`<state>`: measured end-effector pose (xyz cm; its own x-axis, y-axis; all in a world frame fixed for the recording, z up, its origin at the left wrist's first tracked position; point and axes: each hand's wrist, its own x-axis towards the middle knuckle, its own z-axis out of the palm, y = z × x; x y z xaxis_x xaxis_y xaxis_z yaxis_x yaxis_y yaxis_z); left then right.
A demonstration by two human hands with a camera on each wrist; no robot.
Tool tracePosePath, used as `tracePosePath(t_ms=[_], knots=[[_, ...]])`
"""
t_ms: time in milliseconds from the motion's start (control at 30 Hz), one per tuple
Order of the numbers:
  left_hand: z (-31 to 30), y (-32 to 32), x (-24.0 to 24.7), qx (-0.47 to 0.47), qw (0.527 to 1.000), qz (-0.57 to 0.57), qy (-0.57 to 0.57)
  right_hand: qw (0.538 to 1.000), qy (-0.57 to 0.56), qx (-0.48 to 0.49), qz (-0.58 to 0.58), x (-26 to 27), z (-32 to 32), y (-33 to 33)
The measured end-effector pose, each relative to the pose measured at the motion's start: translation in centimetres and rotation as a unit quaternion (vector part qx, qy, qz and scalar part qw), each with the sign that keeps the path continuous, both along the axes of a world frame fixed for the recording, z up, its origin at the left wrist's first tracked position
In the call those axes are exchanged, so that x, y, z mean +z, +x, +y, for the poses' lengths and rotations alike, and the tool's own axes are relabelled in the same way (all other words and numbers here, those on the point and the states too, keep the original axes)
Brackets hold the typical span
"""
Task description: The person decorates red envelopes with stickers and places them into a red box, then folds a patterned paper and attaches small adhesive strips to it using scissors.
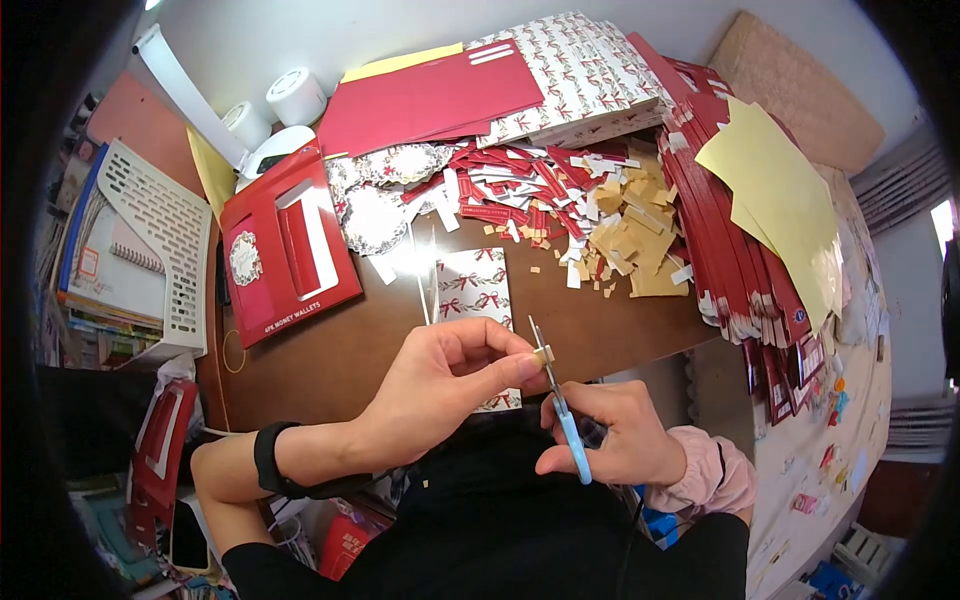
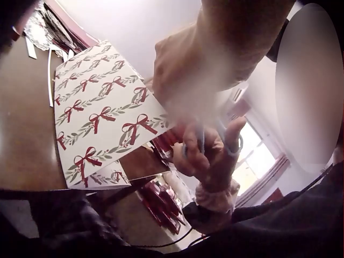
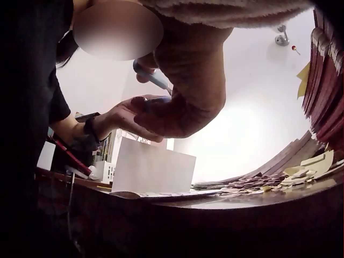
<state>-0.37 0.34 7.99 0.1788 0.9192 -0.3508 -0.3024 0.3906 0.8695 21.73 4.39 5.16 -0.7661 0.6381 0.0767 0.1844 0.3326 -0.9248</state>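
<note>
In the head view my left hand point(image 1: 445, 385) pinches a small tan piece point(image 1: 542, 356) between thumb and fingertips. My right hand point(image 1: 620, 425) grips blue-handled scissors point(image 1: 570, 430), whose blades lie at that piece. Under my left hand is a card with ribbon-and-leaf print point(image 1: 474, 285), partly covered by it. The left wrist view shows the printed card point(image 2: 97, 115) standing tilted, with my right hand point(image 2: 207, 150) behind in the scissor loops. In the right wrist view the card's plain side point(image 3: 154, 165) stands below my hands.
Red and white strips point(image 1: 500, 185) and tan scraps point(image 1: 635, 235) lie piled behind. A red wallet package point(image 1: 290, 245) is at left, patterned sheets point(image 1: 570, 75) at the back. Stacked red folders point(image 1: 720, 210) with yellow sheets point(image 1: 780, 190) stand at right, a lamp point(image 1: 190, 95) at back left.
</note>
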Motion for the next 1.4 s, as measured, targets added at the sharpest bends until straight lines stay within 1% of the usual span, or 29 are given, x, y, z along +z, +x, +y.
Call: tracePosePath(t_ms=[100, 167, 400, 667, 900, 967, 1167, 1400], knots=[[-0.02, -0.02, -0.21, -0.004, 1.000, 0.007, 0.007, 1.000, 0.005, -0.005, 0.005, 0.14, 0.06, -0.12], [-0.11, 0.02, -0.25, -0.004, 1.000, -0.003, 0.007, 1.000, 0.031, 0.000, -0.001, -0.27, 0.09, 0.10], [-0.08, 0.05, -0.19, -0.011, 1.000, 0.006, 0.011, 1.000, 0.021, -0.013, 0.007, 0.11, 0.00, -0.14], [0.03, 0.09, 0.12, -0.018, 0.999, 0.037, 0.021, 1.000, 0.028, -0.002, 0.002, -0.27, -0.01, 0.04], [0.15, 0.11, 0.18, -0.018, 0.999, 0.025, 0.025, 1.000, 0.017, -0.016, 0.003, -0.07, -0.13, -0.04], [0.19, 0.04, 0.22, -0.023, 0.999, 0.026, 0.024, 0.999, 0.045, -0.017, 0.001, -0.19, -0.03, 0.01], [0.21, -0.15, -0.11, -0.029, 0.999, 0.027, 0.030, 0.998, 0.051, -0.021, 0.001, -0.03, -0.14, -0.11], [0.41, -0.14, -0.26, -0.026, 0.999, 0.018, 0.026, 0.999, 0.038, -0.026, -0.009, 0.00, -0.14, -0.08]])
